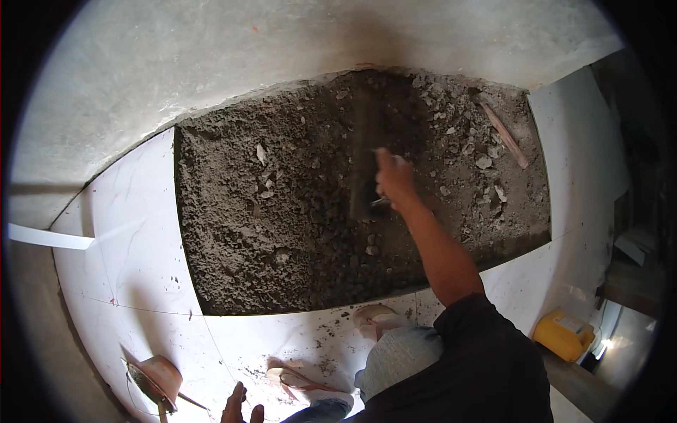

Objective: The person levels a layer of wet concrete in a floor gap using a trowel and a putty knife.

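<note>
while the right hand (396,182) grips a long blurred tool (362,169) over rubble (268,204), i see the left hand (237,409), fingers parted.

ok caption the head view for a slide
The right grip holds a blurred tool over rough grey fill, bordered by white tiles and a wall.

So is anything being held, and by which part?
The right hand grips a long, flat, dark, blurred tool by its handle; the left hand appears empty.
</note>
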The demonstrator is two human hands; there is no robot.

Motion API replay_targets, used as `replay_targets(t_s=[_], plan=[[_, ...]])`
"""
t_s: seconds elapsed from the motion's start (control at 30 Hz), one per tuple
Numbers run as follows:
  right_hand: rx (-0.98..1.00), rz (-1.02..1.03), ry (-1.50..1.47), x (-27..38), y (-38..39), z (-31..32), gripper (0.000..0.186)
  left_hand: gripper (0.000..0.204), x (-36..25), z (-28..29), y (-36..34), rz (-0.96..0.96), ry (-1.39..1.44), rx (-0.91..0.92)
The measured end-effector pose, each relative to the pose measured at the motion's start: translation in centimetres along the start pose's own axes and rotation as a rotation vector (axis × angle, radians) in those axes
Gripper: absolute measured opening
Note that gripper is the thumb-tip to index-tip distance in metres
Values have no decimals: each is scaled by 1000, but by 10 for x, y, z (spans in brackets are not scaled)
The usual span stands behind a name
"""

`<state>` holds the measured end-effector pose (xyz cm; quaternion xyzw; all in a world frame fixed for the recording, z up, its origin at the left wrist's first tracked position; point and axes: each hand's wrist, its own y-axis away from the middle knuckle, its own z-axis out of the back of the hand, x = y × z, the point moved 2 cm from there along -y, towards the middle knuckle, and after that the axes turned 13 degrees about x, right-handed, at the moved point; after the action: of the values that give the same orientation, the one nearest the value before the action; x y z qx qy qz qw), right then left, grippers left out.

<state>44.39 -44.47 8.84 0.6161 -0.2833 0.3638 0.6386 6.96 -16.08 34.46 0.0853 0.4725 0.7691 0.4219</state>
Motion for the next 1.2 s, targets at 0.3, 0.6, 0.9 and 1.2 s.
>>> replay_targets(t_s=[0.3,0.6,0.9,1.2], plan=[[161,214,328,31,-103,-15,64,53,7,8,-20,2,28,15],[-149,43,-222,-20,-54,142,38,52,-10,11,5,17,53,59],[623,-265,-368,-26,23,8,40,61,-1,8,0,-37,-40,41],[802,52,344,31,-6,-116,48,64,0,0,12,-33,-16,51]])
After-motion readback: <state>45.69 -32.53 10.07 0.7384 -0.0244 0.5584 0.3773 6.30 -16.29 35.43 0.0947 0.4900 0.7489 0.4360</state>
